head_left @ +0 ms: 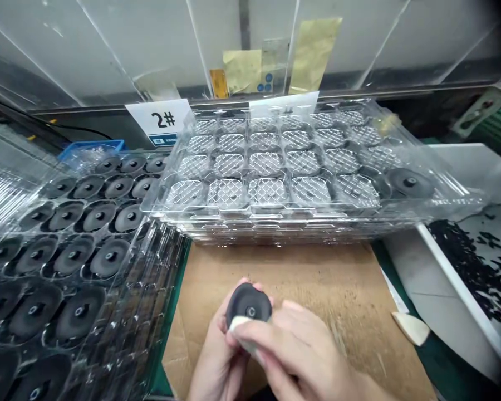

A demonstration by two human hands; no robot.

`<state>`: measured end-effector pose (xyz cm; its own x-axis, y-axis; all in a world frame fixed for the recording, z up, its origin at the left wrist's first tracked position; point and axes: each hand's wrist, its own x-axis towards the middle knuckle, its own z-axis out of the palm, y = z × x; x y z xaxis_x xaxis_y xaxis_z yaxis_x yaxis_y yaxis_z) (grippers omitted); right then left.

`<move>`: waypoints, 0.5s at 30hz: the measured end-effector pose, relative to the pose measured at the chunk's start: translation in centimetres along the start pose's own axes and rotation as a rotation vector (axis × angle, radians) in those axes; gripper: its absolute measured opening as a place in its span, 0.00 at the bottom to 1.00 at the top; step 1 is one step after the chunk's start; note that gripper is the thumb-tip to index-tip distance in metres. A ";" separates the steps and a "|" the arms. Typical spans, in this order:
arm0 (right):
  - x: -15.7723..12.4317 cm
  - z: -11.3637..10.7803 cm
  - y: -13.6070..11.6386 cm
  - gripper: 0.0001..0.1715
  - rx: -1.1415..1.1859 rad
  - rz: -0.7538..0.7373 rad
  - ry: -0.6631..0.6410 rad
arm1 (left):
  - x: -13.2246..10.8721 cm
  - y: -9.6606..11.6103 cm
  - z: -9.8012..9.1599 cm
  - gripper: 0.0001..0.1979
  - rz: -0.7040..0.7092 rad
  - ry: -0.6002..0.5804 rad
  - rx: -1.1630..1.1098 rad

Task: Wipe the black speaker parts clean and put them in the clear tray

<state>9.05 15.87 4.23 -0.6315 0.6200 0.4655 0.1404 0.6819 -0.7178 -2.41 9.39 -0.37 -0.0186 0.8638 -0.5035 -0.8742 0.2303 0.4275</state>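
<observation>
My left hand holds a black round rubber-like disc with a small raised hub in its middle, tilted up toward me. Pinched in the fingers of my right hand is a small white pad, which touches the near edge of the disc. The lower part of the pad is hidden by my fingers. Both hands are above a brown cardboard sheet. Off to the right lies a cream-coloured wedge-shaped piece, apart from my hands.
Stacked clear plastic trays stand ahead, one similar disc in the right corner. On the left, another tray stack holds several black discs. A white bin with black scraps stands right. A "2#" sign stands behind.
</observation>
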 end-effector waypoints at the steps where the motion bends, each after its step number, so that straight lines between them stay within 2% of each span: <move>1: 0.2 0.2 0.1 0.15 0.005 0.020 -0.037 | 0.0 0.1 0.1 0.22 0.011 0.015 0.011; 4: 1.0 0.5 0.2 0.16 -0.037 0.080 0.013 | -0.1 0.1 0.3 0.17 0.001 0.020 -0.009; 6: 1.2 0.5 -0.1 0.16 -0.061 0.056 0.073 | -0.5 0.1 0.2 0.16 -0.045 -0.037 -0.051; 9: -0.2 -0.1 -1.0 0.14 -0.017 -0.007 0.001 | -1.4 0.6 -0.3 0.22 -0.055 -0.078 -0.029; 12: -2.6 -1.4 -2.1 0.13 -0.069 0.103 -0.090 | -2.4 1.0 -0.8 0.26 -0.030 -0.063 0.050; 15: -4.1 -2.5 -3.3 0.16 -0.208 0.191 -0.062 | -3.3 0.8 -1.0 0.29 -0.017 -0.065 0.093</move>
<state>13.02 12.02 6.00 -0.6229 0.7244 0.2953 0.4107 0.6241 -0.6647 -3.52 6.32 0.88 0.0303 0.8861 -0.4626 -0.8250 0.2835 0.4890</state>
